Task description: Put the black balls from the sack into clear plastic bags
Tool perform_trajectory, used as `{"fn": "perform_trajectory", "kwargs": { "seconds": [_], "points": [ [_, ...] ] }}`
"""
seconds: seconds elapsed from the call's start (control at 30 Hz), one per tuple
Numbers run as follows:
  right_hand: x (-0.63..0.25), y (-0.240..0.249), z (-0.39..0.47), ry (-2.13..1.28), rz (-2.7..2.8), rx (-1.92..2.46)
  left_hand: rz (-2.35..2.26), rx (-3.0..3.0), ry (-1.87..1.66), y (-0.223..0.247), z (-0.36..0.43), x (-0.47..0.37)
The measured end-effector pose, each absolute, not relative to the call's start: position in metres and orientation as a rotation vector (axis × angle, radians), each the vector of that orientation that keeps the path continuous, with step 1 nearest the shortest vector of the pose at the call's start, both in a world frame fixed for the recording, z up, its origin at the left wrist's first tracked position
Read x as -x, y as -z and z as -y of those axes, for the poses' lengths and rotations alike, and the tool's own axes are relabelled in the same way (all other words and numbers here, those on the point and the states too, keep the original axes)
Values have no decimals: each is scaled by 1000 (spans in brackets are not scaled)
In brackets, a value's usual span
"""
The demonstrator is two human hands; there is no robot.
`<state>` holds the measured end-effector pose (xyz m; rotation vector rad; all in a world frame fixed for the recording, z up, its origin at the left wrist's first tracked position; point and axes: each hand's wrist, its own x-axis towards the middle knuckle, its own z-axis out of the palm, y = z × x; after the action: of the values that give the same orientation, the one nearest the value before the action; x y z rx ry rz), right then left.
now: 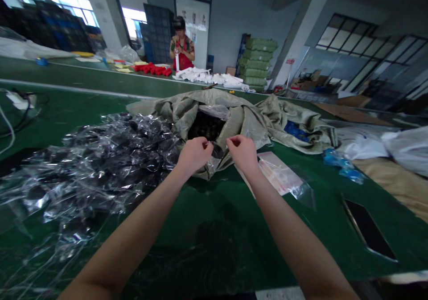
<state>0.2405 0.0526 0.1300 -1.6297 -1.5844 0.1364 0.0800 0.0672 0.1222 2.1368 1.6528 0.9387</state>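
My left hand [196,154] and my right hand [243,154] are raised close together, each with thumb and fingers pinched. Between them hangs a small clear plastic bag [218,151] with a dark round piece in it; both hands appear to grip its upper edge, which is hard to see. Just beyond lies a greenish woven sack [249,124], its mouth open on many black pieces [207,127]. To the left spreads a large heap of clear bags with black round pieces [133,153] inside.
Flat clear bags [281,175] lie to the right of my right hand, and a phone [369,228] farther right. Another woven sack [301,128] holds something blue. Cables [23,101] are at far left. Across the green table [207,237] stands a person in a red apron [182,59].
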Motion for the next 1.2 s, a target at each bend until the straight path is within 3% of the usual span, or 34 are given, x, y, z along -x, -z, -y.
{"fn": "perform_trajectory", "kwargs": {
  "seconds": [0.17, 0.37, 0.9, 1.2],
  "points": [
    [-230, -162, -51, 97, 1691, 1704, -1803, -2056, -883, -133, -69, -83],
    [-228, -170, -54, 86, 1790, 1715, -1822, -1956, -946, -129, -77, -83],
    [-235, -156, -64, -234, 1727, 1601, -1820, -1809, -1034, -118, -74, -88],
    [-233, -134, -30, -453, 1770, 1534, -1708, -1887, -842, -101, -29, -77]
  ]
}}
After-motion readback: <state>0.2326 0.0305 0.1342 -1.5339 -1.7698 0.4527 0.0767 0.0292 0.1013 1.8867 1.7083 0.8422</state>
